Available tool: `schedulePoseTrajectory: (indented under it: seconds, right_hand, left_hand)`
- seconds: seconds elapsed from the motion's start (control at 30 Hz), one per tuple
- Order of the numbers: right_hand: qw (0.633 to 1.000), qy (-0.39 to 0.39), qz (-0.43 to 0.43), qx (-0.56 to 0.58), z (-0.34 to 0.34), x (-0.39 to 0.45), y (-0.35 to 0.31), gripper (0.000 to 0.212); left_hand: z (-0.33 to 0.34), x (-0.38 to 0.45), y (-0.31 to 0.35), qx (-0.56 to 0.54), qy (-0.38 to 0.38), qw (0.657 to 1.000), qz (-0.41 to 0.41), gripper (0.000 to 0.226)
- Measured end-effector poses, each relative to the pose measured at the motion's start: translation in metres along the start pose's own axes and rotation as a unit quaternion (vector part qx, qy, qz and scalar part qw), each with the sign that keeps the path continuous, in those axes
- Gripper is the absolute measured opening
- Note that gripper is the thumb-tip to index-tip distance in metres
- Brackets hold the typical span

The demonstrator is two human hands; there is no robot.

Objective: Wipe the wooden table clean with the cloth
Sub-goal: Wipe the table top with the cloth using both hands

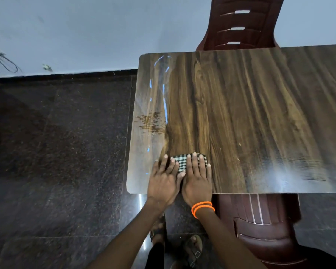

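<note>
Both hands lie flat, fingers straight, side by side on the cloth (pixel 182 162): the left hand (pixel 166 178) covers its left end, the right hand (pixel 197 178), with orange bands (pixel 203 208) at the wrist, its right end. The cloth is a small folded pad of dark-and-light check, soft weave, sitting near the bench's (pixel 260 117) near edge, toward its left corner. The wiping looks under way, with most of the top not yet covered. At about 11 o'clock from the hands lies a brownish speckled stain (pixel 150 121), well apart; the next stroke likely calls for firm downward pressure and a push that way. The bench is glossy dark wood grain, rounded at the corners, with glare streaks along its left side
</note>
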State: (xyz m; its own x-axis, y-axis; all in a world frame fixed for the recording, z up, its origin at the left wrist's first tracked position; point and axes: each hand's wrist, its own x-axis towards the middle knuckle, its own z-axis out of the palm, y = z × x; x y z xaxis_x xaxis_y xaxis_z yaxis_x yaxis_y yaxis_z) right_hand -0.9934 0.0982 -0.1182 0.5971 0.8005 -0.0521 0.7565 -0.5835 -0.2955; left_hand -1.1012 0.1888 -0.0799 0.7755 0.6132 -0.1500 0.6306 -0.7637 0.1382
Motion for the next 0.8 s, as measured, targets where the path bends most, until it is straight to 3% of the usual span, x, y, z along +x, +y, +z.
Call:
schedulePoseTrajectory:
  seconds: [0.17, 0.3, 0.53, 0.7, 0.8]
  right_hand:
    - [0.998, -0.028, -0.039, 0.028, 0.016, -0.027, -0.066, 0.071]
    - [0.997, -0.036, -0.069, 0.019, 0.018, -0.056, -0.066, 0.070]
    - [0.997, -0.025, -0.073, -0.018, 0.006, -0.047, -0.026, 0.071]
    - [0.999, -0.028, -0.028, -0.010, 0.019, -0.005, -0.060, 0.070]
    - [0.998, -0.052, -0.045, -0.007, 0.026, 0.006, -0.094, 0.068]
  left_hand:
    - [0.001, -0.051, -0.060, 0.023, 0.012, 0.999, -0.020, 0.061]
    - [0.009, -0.082, -0.062, 0.006, 0.002, 1.000, -0.022, 0.061]
    - [0.003, -0.056, -0.021, -0.023, -0.004, 0.999, -0.028, 0.060]
    - [-0.010, -0.030, -0.055, -0.025, 0.020, 0.999, -0.021, 0.060]
    - [-0.015, -0.029, -0.095, -0.022, 0.019, 0.999, -0.026, 0.060]
